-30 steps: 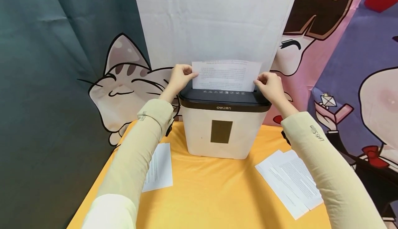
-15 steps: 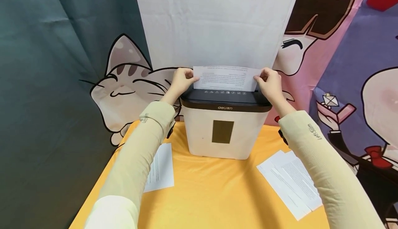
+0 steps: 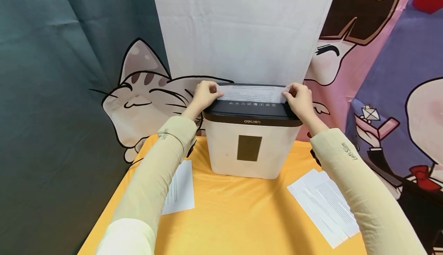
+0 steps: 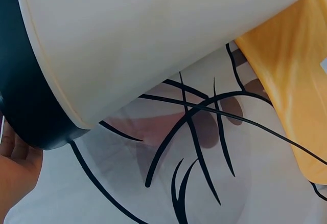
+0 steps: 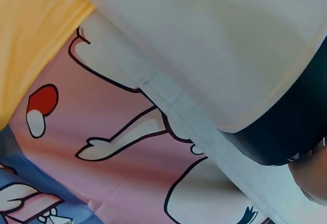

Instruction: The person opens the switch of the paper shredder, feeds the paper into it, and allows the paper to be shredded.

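Note:
A white paper shredder (image 3: 225, 143) with a black top stands at the back of the table. A printed sheet of paper (image 3: 250, 93) sits in its top slot, with only a low strip showing above the lid. My left hand (image 3: 205, 95) pinches the sheet's left edge between thumb and fingers. At the opposite edge, my right hand (image 3: 299, 98) pinches the paper the same way. In the left wrist view, part of the left hand (image 4: 20, 175) shows beside the black lid (image 4: 30, 81). The right wrist view catches a bit of the right hand (image 5: 311, 178) by the lid.
Printed sheets (image 3: 323, 205) lie overlapping on the yellow tablecloth (image 3: 238, 216) to the right. Another printed paper (image 3: 181, 189) lies at the left, partly behind the left sleeve. A cartoon-printed cloth backdrop (image 3: 238, 28) hangs close behind the shredder. A thin black cord (image 4: 255, 127) runs beside it.
The sheet has sunk down into the shredder's slot, leaving a much shorter strip above it. Both hands have followed it downward, still holding its edges.

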Motion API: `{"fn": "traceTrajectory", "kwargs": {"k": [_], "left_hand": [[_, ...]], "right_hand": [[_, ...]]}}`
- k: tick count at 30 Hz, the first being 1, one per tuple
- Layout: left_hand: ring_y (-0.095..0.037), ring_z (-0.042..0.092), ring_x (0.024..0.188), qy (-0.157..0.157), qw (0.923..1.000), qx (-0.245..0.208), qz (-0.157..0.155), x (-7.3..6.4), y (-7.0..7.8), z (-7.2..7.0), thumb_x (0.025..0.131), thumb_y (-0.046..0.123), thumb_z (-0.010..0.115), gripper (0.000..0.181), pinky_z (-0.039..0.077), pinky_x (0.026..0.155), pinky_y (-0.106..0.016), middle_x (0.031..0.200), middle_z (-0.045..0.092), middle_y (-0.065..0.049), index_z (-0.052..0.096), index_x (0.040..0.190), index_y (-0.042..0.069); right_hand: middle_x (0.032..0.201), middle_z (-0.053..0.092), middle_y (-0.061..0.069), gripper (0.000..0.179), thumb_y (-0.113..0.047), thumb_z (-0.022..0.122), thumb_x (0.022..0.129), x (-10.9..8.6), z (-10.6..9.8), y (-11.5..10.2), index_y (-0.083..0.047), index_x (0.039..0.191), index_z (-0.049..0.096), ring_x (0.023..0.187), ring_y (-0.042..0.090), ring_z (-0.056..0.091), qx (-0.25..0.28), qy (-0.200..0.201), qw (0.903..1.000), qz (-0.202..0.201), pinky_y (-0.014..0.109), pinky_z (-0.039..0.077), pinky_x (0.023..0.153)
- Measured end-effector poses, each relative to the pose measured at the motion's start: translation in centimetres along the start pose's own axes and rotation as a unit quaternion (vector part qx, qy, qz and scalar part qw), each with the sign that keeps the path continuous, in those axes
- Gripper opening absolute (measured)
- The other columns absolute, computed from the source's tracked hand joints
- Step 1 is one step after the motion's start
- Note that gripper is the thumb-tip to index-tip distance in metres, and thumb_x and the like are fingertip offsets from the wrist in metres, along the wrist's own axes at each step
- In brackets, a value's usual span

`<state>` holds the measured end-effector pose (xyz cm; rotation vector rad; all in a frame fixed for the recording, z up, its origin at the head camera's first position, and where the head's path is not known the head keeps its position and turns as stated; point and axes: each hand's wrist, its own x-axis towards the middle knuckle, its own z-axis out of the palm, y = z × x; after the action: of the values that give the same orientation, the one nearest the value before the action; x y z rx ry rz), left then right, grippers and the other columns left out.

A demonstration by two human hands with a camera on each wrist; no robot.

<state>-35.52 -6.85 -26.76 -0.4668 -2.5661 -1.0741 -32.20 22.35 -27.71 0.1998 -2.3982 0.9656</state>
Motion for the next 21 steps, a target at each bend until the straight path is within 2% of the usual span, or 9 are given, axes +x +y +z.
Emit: {"fn": "traceTrajectory", "kwargs": {"k": [5,15,21], "left_hand": [[-0.022,0.058,0.081,-0.003,1.0000,-0.003,-0.004,0.05,-0.10,0.18,0.086,0.016,0.069,0.019,0.044,0.075,-0.028,0.088,0.068,-0.016,0.070,0.094,-0.001],[-0.022,0.065,0.080,-0.013,0.9995,-0.026,-0.009,-0.03,-0.17,0.29,0.086,0.015,0.069,0.015,0.047,0.081,-0.028,0.092,0.072,-0.015,0.072,0.092,0.001],[-0.018,0.064,0.077,-0.016,0.9993,-0.035,0.004,-0.35,-0.18,0.22,0.086,0.014,0.069,0.014,0.046,0.075,-0.023,0.091,0.072,-0.015,0.072,0.092,0.001]], "right_hand": [[0.081,0.062,0.021,0.013,-0.008,0.060,0.091,-0.02,0.07,-0.23,0.005,0.090,0.065,0.062,0.005,0.044,0.007,0.011,0.9999,-0.008,0.016,0.034,0.060],[0.080,0.063,0.021,0.012,-0.007,0.061,0.090,-0.05,0.43,-0.66,0.004,0.090,0.066,0.060,-0.004,0.043,0.020,0.000,0.9990,-0.040,0.013,0.035,0.060],[0.080,0.064,0.019,0.012,-0.006,0.059,0.091,-0.46,0.75,-0.59,0.004,0.092,0.066,0.061,0.000,0.043,0.017,-0.006,0.9988,-0.047,0.014,0.035,0.062]]}}
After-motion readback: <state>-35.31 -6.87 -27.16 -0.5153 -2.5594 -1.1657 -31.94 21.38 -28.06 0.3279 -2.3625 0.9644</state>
